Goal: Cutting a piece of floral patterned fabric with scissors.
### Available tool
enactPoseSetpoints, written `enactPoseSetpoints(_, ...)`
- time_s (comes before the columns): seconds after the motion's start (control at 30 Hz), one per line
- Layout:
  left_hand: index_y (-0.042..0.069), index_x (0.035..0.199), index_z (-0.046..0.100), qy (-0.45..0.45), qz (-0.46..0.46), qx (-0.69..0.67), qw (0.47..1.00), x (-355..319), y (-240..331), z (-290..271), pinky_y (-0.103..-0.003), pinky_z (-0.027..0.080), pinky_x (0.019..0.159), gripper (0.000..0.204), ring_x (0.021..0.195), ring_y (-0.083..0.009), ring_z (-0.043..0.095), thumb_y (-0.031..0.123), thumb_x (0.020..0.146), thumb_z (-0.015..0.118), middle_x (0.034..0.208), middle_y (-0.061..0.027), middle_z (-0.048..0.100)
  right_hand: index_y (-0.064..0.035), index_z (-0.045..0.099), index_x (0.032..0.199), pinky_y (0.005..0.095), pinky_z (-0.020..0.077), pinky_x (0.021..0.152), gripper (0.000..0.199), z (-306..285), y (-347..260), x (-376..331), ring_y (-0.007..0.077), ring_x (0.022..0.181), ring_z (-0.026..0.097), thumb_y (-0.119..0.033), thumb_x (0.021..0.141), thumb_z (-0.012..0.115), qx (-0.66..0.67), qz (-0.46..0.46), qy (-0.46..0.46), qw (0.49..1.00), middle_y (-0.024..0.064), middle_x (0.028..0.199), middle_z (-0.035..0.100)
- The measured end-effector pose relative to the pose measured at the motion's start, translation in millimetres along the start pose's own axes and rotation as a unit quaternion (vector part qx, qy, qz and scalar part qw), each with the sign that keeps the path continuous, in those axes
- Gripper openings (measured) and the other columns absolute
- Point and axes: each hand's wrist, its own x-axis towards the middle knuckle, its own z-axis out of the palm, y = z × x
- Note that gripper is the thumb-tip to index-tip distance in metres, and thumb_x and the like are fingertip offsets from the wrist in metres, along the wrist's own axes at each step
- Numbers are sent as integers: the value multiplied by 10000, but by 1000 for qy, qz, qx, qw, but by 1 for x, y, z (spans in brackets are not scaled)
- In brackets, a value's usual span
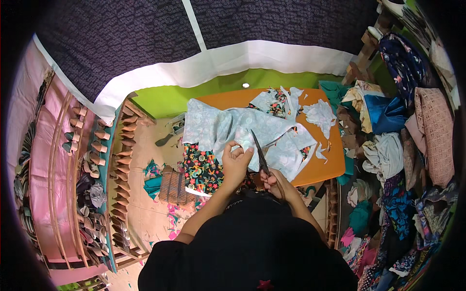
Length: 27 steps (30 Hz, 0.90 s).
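We cannot make out whether our curled left hand [235, 164] pinches the pale cloth [264, 123] under it; our right hand [275, 183] grips the scissors [262, 160], its fingers partly hiding the handles. The cloth covers the left edge of the orange desk [331, 162], bare near its right edge. We count one pair of scissors, two hands.

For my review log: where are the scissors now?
In the head view, the scissors are in the right hand, blades over the pale cloth, right of the left hand.
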Motion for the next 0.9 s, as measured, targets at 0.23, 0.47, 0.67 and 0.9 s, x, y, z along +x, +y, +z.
enactPoseSetpoints(0.23,30,961,355,8,1,1,1000,0,-1,-3,-152,291,427,317,531,-16,430,25,758,599,663,-26,505,-60,367,709,197,262,447,750,1,-10,-1,58,526,303,-792,553,418,-111,-70,40,991,-35,627,322)
enactPoseSetpoints(0.47,41,913,396,24,-6,-3,1000,0,7,4,-150,274,406,241,496,-7,403,44,769,589,642,3,491,-35,376,693,217,305,477,806,-2,-1,2,78,548,336,-821,516,340,-151,-95,41,983,-22,625,348)
enactPoseSetpoints(0.67,61,793,452,-8,-73,-135,988,10,-2,-14,-151,271,414,129,489,-7,387,61,784,580,622,31,482,-5,404,713,291,350,521,455,1,-6,1,215,578,405,-456,659,426,-171,-96,34,980,76,628,398)
enactPoseSetpoints(0.9,46,727,480,33,-21,-39,998,9,4,-8,-142,300,467,126,518,-4,406,65,772,596,622,31,492,14,429,747,352,383,555,224,-2,4,2,321,588,460,-187,781,522,-120,-75,28,990,157,629,437)
